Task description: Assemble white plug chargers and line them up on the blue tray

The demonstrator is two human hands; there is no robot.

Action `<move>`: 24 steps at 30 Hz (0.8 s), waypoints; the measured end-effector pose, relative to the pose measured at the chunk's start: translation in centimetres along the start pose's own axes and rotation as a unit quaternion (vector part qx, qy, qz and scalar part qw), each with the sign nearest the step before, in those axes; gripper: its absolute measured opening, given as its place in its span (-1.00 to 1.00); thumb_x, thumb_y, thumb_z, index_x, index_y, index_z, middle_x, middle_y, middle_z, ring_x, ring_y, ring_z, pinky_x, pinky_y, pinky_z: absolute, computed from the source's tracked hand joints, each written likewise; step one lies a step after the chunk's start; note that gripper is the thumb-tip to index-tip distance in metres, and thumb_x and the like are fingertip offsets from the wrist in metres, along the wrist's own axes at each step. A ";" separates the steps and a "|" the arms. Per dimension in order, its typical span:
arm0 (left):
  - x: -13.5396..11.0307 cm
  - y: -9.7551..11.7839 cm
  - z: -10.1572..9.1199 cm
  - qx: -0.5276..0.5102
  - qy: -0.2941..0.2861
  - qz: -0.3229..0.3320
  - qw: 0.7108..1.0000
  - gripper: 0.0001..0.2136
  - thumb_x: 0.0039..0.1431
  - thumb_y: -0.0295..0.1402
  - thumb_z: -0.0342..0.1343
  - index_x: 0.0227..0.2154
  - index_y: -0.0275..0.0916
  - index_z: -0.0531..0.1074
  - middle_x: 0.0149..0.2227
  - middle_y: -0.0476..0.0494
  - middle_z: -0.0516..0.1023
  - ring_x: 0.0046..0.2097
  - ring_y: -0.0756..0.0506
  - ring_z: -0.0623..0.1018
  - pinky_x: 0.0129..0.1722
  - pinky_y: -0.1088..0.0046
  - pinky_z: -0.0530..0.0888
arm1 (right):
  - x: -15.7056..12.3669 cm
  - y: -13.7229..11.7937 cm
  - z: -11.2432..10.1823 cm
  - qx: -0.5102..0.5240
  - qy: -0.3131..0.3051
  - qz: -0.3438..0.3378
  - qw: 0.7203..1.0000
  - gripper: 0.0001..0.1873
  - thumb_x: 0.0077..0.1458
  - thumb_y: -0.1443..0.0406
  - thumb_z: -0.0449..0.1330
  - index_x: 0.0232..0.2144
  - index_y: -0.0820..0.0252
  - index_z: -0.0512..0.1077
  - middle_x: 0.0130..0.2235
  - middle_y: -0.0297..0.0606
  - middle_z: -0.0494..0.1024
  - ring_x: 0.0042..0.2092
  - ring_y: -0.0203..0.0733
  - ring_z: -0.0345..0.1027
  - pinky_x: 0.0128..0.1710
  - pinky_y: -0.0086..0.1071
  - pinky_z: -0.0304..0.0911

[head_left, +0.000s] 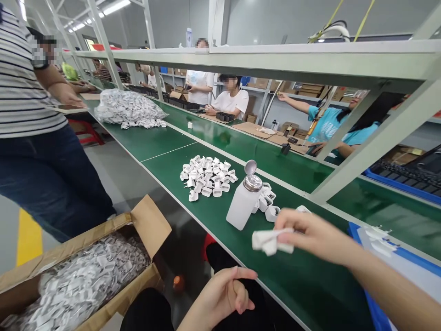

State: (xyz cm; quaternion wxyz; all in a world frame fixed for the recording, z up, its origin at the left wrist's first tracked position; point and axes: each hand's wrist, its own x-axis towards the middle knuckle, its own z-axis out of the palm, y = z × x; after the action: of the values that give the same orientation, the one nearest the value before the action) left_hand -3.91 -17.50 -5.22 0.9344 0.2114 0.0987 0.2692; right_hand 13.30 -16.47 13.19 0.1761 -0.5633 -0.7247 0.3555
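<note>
My right hand (310, 232) hovers over the green bench (241, 239) and pinches a folded white cloth (270, 241) between thumb and fingers. Just left of it stands a white pump bottle (245, 202) with a metal top and open lid. A few white plug parts (267, 202) lie behind the bottle, and a larger pile of white plug parts (207, 177) lies farther left. My left hand (220, 296) hangs below the bench edge, fingers loosely curled, holding nothing.
A cardboard box (138, 234) of bagged white parts sits on the floor at left. A bag heap (126, 109) lies far down the bench. A person in a striped shirt (24, 82) stands at left. Other workers sit across. A blue tray (396, 262) is at right.
</note>
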 end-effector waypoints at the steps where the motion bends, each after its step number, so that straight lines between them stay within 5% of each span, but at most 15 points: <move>1: -0.3 -0.3 -0.4 0.006 0.008 -0.001 1.000 -0.68 0.06 -0.28 -0.15 -0.33 -0.44 0.39 -0.81 0.03 0.28 -0.69 0.07 0.32 -0.38 0.36 0.36 | 0.3 -0.2 -1.5 -0.007 0.034 0.014 0.999 -0.82 -0.06 0.19 0.04 -0.50 0.19 0.26 -0.52 -0.33 0.40 -0.53 -0.34 0.25 -0.58 -0.47 0.14; 3: -1.0 -0.4 -0.7 0.044 0.038 0.005 0.998 -0.70 0.06 -0.28 -0.15 -0.39 -0.41 0.40 -0.81 0.04 0.27 -0.70 0.09 0.30 -0.39 0.39 0.35 | 1.3 -0.6 -3.9 -0.061 0.125 0.047 0.989 -0.84 -0.11 0.21 0.07 -0.46 0.19 0.26 -0.56 -0.36 0.37 -0.56 -0.33 0.21 -0.62 -0.47 0.09; 6: -1.1 1.0 0.5 0.212 0.102 0.066 0.970 -0.76 0.01 -0.28 -0.09 -0.45 -0.35 0.39 -0.77 0.04 0.29 -0.66 0.08 0.30 -0.43 0.44 0.33 | 3.2 -0.9 -5.0 -0.186 0.286 0.054 0.938 -0.89 -0.17 0.29 0.10 -0.47 0.18 0.31 -0.52 -0.32 0.39 -0.50 -0.26 0.25 -0.55 -0.41 0.13; 7: -0.6 1.9 1.3 0.293 0.130 0.110 0.941 -0.79 -0.02 -0.29 -0.04 -0.44 -0.33 0.38 -0.72 0.02 0.32 -0.61 0.06 0.33 -0.41 0.45 0.33 | 3.9 -0.9 -4.6 -0.218 0.335 0.030 0.916 -0.92 -0.18 0.32 0.10 -0.50 0.18 0.32 -0.50 -0.30 0.40 -0.46 -0.23 0.27 -0.51 -0.39 0.16; 9: 1.0 4.2 3.0 0.453 0.191 0.238 0.838 -0.79 -0.12 -0.31 0.06 -0.37 -0.27 0.36 -0.51 -0.06 0.40 -0.41 -0.01 0.40 -0.32 0.42 0.33 | 5.2 -0.9 -3.1 -0.258 0.408 -0.046 0.874 -0.94 -0.16 0.34 0.07 -0.53 0.18 0.34 -0.41 -0.25 0.43 -0.35 -0.18 0.30 -0.39 -0.34 0.19; 11: 3.4 6.4 4.5 0.538 0.254 0.354 0.722 -0.61 -0.25 -0.33 0.15 -0.25 -0.23 0.30 -0.20 -0.16 0.34 -0.12 -0.12 0.33 -0.12 0.33 0.25 | 6.1 -0.6 -1.2 -0.269 0.442 -0.116 0.848 -0.90 -0.11 0.36 0.04 -0.49 0.18 0.35 -0.33 -0.24 0.45 -0.27 -0.16 0.30 -0.30 -0.32 0.20; 12: 4.6 7.3 5.0 0.553 0.275 0.375 0.692 -0.47 -0.33 -0.32 0.19 -0.17 -0.23 0.23 -0.11 -0.19 0.27 -0.04 -0.16 0.27 -0.08 0.31 0.23 | 6.4 -0.4 -0.3 -0.267 0.444 -0.140 0.844 -0.87 -0.09 0.37 0.02 -0.44 0.18 0.35 -0.30 -0.24 0.45 -0.25 -0.17 0.31 -0.29 -0.33 0.21; 14: 6.9 8.5 5.6 0.553 0.292 0.370 0.687 -0.31 -0.39 -0.30 0.22 -0.08 -0.24 0.12 -0.04 -0.23 0.22 0.00 -0.19 0.24 -0.08 0.28 0.24 | 6.7 0.2 1.1 -0.259 0.437 -0.167 0.845 -0.80 -0.05 0.39 -0.04 -0.34 0.18 0.33 -0.25 -0.25 0.46 -0.23 -0.19 0.32 -0.28 -0.35 0.23; 17: 8.6 9.0 5.5 0.532 0.291 0.320 0.728 -0.34 -0.37 -0.30 0.21 -0.09 -0.22 0.13 -0.14 -0.18 0.33 -0.14 -0.16 0.37 -0.22 0.33 0.33 | 6.7 1.0 2.1 -0.255 0.433 -0.179 0.846 -0.72 0.01 0.38 -0.10 -0.22 0.22 0.29 -0.18 -0.20 0.43 -0.16 -0.20 0.29 -0.25 -0.36 0.24; 24: 8.3 7.9 4.2 0.518 0.303 0.295 0.743 -0.44 -0.35 -0.36 0.19 -0.17 -0.20 0.17 -0.24 -0.11 0.39 -0.25 -0.11 0.41 -0.37 0.42 0.36 | 6.8 2.1 2.9 -0.253 0.433 -0.170 0.848 -0.65 0.03 0.41 -0.15 -0.12 0.24 0.24 -0.08 -0.17 0.35 -0.05 -0.20 0.19 -0.12 -0.31 0.18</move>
State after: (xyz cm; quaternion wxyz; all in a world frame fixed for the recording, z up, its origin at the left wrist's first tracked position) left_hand 0.62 -8.31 1.45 0.4757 0.5890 0.4332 0.4891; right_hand 10.78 -10.78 8.77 0.3813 -0.5530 -0.7244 -0.1552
